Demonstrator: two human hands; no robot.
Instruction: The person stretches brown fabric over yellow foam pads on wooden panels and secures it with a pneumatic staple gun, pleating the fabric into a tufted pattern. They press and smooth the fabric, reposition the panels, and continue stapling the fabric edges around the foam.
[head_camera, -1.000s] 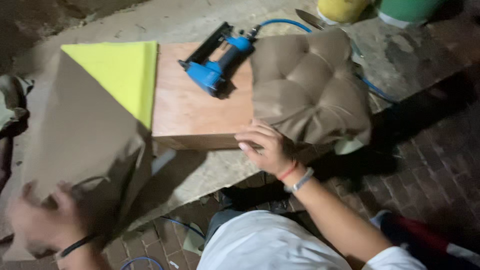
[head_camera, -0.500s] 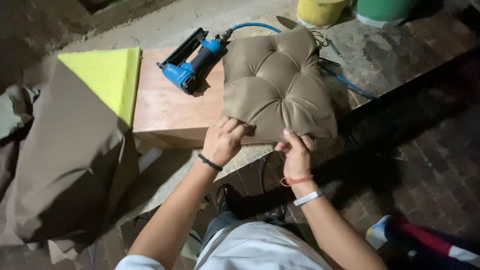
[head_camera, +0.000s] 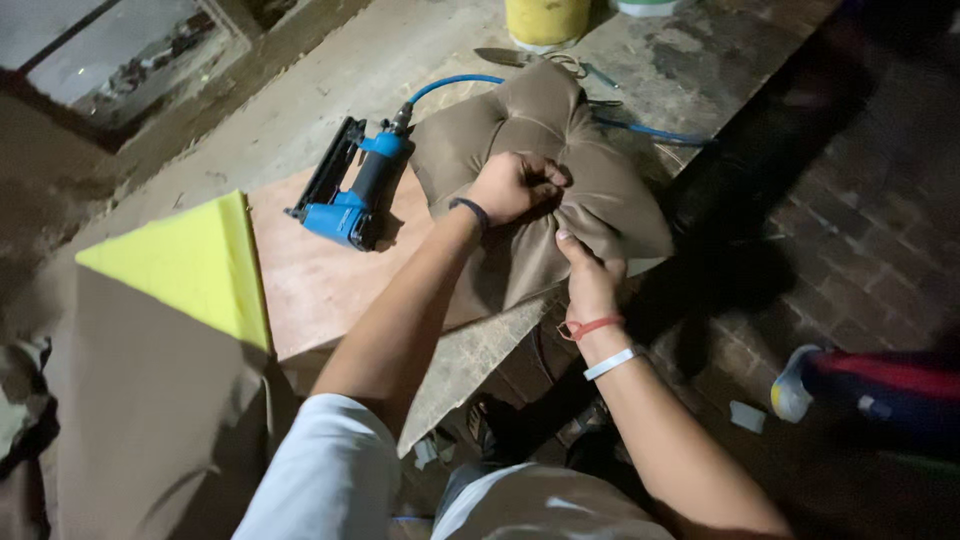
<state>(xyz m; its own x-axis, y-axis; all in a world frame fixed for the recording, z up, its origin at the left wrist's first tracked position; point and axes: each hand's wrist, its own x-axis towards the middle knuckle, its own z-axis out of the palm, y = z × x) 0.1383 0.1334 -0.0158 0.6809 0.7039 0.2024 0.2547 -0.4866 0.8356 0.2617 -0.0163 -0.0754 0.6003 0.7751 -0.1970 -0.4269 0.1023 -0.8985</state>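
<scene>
1. My left hand (head_camera: 512, 186) is balled into a fist, knuckles pressed down into the middle of the tan cushion (head_camera: 545, 190) and bunching its fabric.
2. My right hand (head_camera: 590, 275) pinches the cushion's near edge, thumb laid flat on top and the fingers tucked under (I cannot see them).
3. The cushion lies half on the plywood board (head_camera: 320, 280) and half on the concrete slab (head_camera: 420, 60), its near corner hanging over the edge.
4. Just left of the cushion a blue staple gun (head_camera: 350, 190) rests on the board, its blue air hose (head_camera: 455, 84) curving behind the cushion.
5. Farther left, a yellow foam triangle (head_camera: 185, 265) sits on brown fabric (head_camera: 150, 420).
6. A yellow bucket (head_camera: 547, 20) stands at the slab's far end.
</scene>
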